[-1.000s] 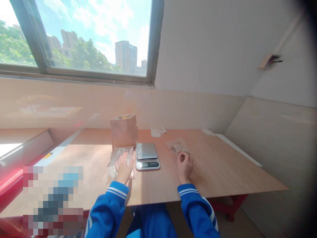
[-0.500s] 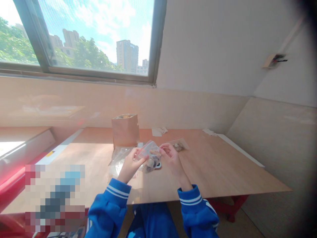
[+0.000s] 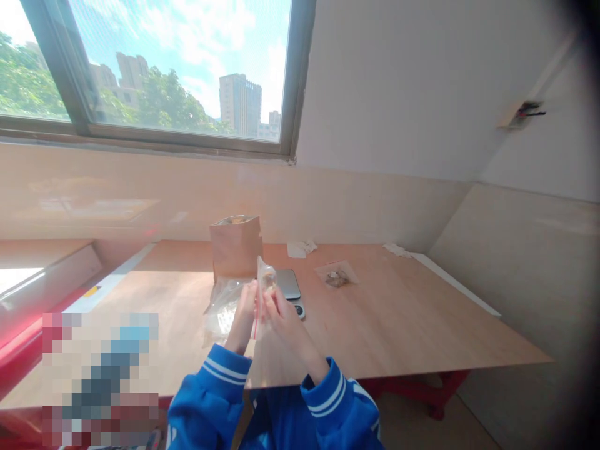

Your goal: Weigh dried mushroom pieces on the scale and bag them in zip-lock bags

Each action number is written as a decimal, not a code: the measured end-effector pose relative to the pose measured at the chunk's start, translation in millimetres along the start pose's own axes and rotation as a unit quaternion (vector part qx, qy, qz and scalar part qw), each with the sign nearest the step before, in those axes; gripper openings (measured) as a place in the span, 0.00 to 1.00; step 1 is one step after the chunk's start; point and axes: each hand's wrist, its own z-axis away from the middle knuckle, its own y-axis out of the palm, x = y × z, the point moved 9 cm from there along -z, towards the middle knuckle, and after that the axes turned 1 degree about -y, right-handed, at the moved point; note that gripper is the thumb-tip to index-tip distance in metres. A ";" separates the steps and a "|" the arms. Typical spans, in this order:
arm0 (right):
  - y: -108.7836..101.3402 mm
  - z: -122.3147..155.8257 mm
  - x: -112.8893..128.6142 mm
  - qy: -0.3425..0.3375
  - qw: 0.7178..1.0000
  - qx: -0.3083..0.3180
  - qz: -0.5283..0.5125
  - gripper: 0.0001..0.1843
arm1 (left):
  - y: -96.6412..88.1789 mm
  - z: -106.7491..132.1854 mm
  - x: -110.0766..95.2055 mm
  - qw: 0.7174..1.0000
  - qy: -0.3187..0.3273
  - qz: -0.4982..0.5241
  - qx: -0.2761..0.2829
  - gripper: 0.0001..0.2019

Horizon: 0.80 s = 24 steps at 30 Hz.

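Observation:
Both hands are closed on a clear zip-lock bag [image 3: 267,272] with a red seal strip, held up on edge over the table. My left hand [image 3: 244,314] grips its left side, fingers partly hidden by the bag. From the right, my right hand [image 3: 284,315] pinches it, with small pale contents showing above the fingers. Behind the hands lies a digital scale [image 3: 289,285], its silver plate partly covered by the bag and my right hand. Beside my left hand is a larger clear plastic bag [image 3: 224,310] on the table.
A brown paper bag [image 3: 235,247] stands open at the back. Another filled zip-lock bag [image 3: 337,276] lies to the right on the wooden table [image 3: 398,319]. Scraps of white paper [image 3: 301,249] rest along the rear edge. A blurred patch covers the lower left.
My hands have turned the zip-lock bag from facing me to edge-on. My right hand has moved left and down, close to my left, so the scale's plate now shows.

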 end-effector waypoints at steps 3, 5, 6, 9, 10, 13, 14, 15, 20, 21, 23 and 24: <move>-3.0 -4.3 -3.8 0.003 0.999 0.000 0.033 0.12 | 1.3 1.8 2.8 0.999 -0.032 0.019 0.019 0.21; -6.4 -6.1 -5.0 -0.009 0.998 -0.010 0.056 0.10 | 4.7 2.9 -1.8 0.999 -0.012 -0.017 0.035 0.19; -8.2 -6.5 -5.1 -0.017 0.998 -0.017 0.061 0.10 | 6.3 3.4 -4.1 0.999 0.002 -0.036 0.038 0.18; -12.6 -6.7 -3.5 -0.035 0.997 -0.030 0.055 0.13 | 6.0 4.0 -8.6 0.997 0.043 -0.069 0.015 0.17; -13.4 -6.7 -2.5 -0.039 0.997 -0.029 0.053 0.14 | 4.8 4.1 -9.2 0.996 0.055 -0.077 0.002 0.17; -15.2 -7.2 0.9 -0.049 0.997 -0.015 0.066 0.16 | 5.0 4.1 -7.7 0.991 0.069 -0.115 -0.001 0.18; -15.0 -7.6 1.8 -0.054 0.996 -0.006 0.074 0.17 | 7.1 4.2 -6.6 0.989 0.068 -0.130 0.012 0.18; -14.1 -8.0 2.5 -0.062 0.995 0.006 0.082 0.17 | 9.4 4.6 -6.0 0.987 0.067 -0.145 0.027 0.18; -7.7 -8.8 4.2 -0.099 0.989 0.041 0.107 0.16 | 17.4 9.4 -15.7 0.967 0.105 -0.223 0.063 0.16; -7.8 -8.8 4.9 -0.102 0.987 0.036 0.115 0.15 | 18.2 10.5 -19.2 0.962 0.121 -0.236 0.062 0.15; -9.8 -9.2 5.2 -0.096 0.984 0.027 0.144 0.15 | 18.4 11.6 -24.4 0.954 0.147 -0.255 0.064 0.14; -13.1 -9.8 4.6 -0.089 0.983 0.019 0.161 0.15 | 16.8 11.2 -26.3 0.950 0.156 -0.261 0.063 0.14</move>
